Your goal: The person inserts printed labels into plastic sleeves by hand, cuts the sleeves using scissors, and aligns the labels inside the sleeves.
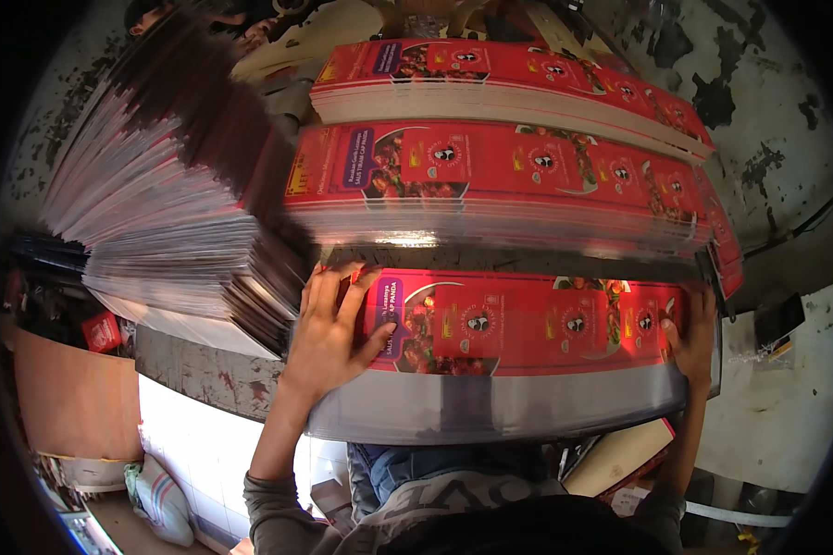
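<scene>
A thick stack of red printed sheets (pixel 528 324) lies in front of me at the near edge of the table, its pale cut edges facing my body. At its left end is my left hand (pixel 333 319), the thumb on the top sheet and the fingers over the far left corner. My right hand (pixel 697 333) grips the right end, thumb on top, with the other fingers partly hidden along the side. Just beyond stands a second red stack (pixel 500 166), and behind that a third stack (pixel 509 69), both with the same food pictures and panda logos.
To the left, a tall fanned pile of sheets (pixel 176 240) leans over the worn table (pixel 204 370). A brown carton (pixel 79 398) and a white sack (pixel 162 499) are at lower left. More worn surface (pixel 777 398) is at right. Part of another person (pixel 148 14) shows at top left.
</scene>
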A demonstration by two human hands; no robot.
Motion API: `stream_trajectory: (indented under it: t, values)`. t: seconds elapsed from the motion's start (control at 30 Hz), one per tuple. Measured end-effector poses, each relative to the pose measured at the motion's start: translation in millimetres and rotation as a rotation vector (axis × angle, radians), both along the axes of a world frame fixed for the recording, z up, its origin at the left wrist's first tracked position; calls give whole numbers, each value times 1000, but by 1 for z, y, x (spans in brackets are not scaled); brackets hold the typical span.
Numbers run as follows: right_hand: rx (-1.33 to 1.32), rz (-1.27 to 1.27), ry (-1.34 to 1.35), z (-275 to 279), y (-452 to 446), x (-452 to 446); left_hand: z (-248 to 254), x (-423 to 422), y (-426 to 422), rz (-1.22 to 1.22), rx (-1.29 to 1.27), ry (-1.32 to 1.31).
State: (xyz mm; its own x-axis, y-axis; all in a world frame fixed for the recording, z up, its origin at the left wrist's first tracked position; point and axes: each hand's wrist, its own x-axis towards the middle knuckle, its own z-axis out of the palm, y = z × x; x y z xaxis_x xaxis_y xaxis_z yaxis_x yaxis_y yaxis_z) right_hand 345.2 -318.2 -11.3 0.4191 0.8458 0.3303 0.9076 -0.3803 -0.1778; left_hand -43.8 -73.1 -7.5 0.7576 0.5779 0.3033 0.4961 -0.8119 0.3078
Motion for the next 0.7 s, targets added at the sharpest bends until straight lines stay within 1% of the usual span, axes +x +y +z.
stream_trajectory:
  t: [0.1,0.17,0.27,0.5,0.57,0.7]
  values:
    - [21,-26,-26,-4,-2,3,1,1,-1,36,14,-37]
    - [69,-1,-13,-5,-2,4,2,0,0,32,73,-70]
    - [95,-27,28,-3,-2,1,-3,-2,1,34,81,-88]
    - [33,-35,39,3,-3,0,-6,-5,1,0,56,-124]
    - [73,-7,39,2,-3,-1,-4,-5,0,-8,52,-171]
    - [121,26,0,-2,-5,0,2,-3,-3,18,43,-184]
